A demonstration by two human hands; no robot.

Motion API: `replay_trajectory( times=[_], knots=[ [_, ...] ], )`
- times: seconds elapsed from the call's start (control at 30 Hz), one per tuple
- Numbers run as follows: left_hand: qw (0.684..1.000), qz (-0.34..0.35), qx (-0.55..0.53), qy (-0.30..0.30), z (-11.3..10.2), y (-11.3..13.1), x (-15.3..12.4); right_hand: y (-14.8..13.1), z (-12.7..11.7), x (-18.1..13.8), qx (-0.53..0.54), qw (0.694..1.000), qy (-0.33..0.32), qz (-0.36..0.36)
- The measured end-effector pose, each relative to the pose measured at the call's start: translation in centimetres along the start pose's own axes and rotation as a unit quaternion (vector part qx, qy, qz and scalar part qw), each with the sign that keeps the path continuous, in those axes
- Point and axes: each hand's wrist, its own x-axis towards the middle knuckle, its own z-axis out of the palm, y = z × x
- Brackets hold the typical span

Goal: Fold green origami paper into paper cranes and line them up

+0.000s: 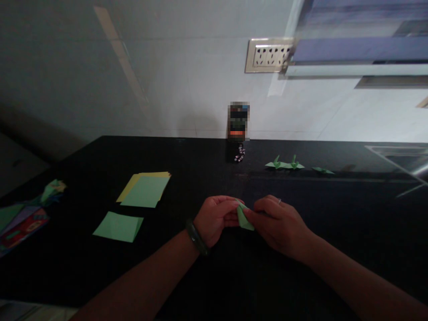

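Between my two hands is a small piece of folded green paper (245,219), narrow at the top and wider below. My left hand (217,217) pinches its upper left side with the thumb on top and the fingers behind. From the right, my right hand (279,220) grips the paper's edge with thumb and fingertips. Left of my hands lies a creased green sheet (117,226), and behind it a stack of green and yellow square paper (147,191). Beyond my right hand sit two folded green paper cranes (285,164) and a flatter folded green piece (323,170).
A phone (238,121), its picture blurred out, leans upright against the wall with a beaded strap (240,153) before it. Colourful paper packets (23,225) and a crumpled paper bunch (52,191) lie far left. A sink edge (394,165) is at the right of the black counter (214,285).
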Motion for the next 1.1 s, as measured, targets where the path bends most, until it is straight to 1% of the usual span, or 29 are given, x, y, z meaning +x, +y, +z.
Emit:
replay_trajectory(
  times=[0.17, 0.3, 0.37, 0.4, 0.43, 0.47, 0.5, 0.57, 0.6, 0.63, 0.7, 0.77, 0.87, 1.0, 1.1],
  knots=[
    [0.999, 0.014, 0.021, 0.026, 0.2, -0.3, 0.1, -0.2, -0.2, 0.3, 0.004, 1.0, -0.007, -0.011],
    [0.998, 0.027, 0.029, 0.049, 0.2, -0.4, 0.2, -0.4, -0.2, 0.3, 0.021, 1.0, -0.006, -0.001],
    [0.997, 0.035, 0.037, 0.055, 0.3, -0.4, 0.3, -0.4, -0.1, 0.2, 0.064, 0.998, -0.002, 0.006],
    [0.997, 0.041, 0.042, 0.058, 0.3, -0.4, 0.3, -0.4, 0.0, 0.2, 0.105, 0.994, 0.003, 0.018],
    [0.996, 0.048, 0.047, 0.061, 0.3, -0.4, 0.3, -0.4, 0.1, 0.2, 0.155, 0.987, 0.009, 0.045],
    [0.995, 0.054, 0.052, 0.063, 0.3, -0.4, 0.3, -0.4, 0.2, 0.2, 0.208, 0.974, 0.018, 0.09],
    [0.994, 0.06, 0.058, 0.066, 0.3, -0.4, 0.3, -0.4, 0.4, 0.2, 0.255, 0.955, 0.027, 0.151],
    [0.993, 0.067, 0.067, 0.072, 0.4, -0.3, 0.2, -0.4, 0.7, 0.2, 0.323, 0.902, 0.03, 0.285],
    [0.992, 0.07, 0.07, 0.075, 0.4, -0.3, 0.2, -0.5, 0.9, 0.2, 0.347, 0.876, 0.017, 0.334],
    [0.992, 0.074, 0.072, 0.077, 0.4, -0.3, 0.2, -0.5, 1.1, 0.3, 0.369, 0.855, -0.004, 0.363],
    [0.99, 0.085, 0.077, 0.078, 0.4, -0.3, 0.2, -0.7, 1.5, 0.3, 0.408, 0.831, -0.056, 0.375],
    [0.989, 0.092, 0.087, 0.074, 0.3, -0.4, 0.2, -0.9, 1.7, 0.3, 0.424, 0.823, -0.088, 0.368],
    [0.99, 0.088, 0.089, 0.064, 0.2, -0.5, 0.3, -1.1, 1.8, 0.5, 0.436, 0.813, -0.099, 0.373],
    [0.994, 0.073, 0.066, 0.054, 0.2, -0.5, 0.3, -1.1, 1.6, 0.6, 0.456, 0.792, -0.104, 0.392],
    [0.994, 0.074, 0.062, 0.04, 0.2, -0.4, 0.3, -1.0, 1.6, 0.5, 0.454, 0.789, -0.1, 0.401]
  ],
)
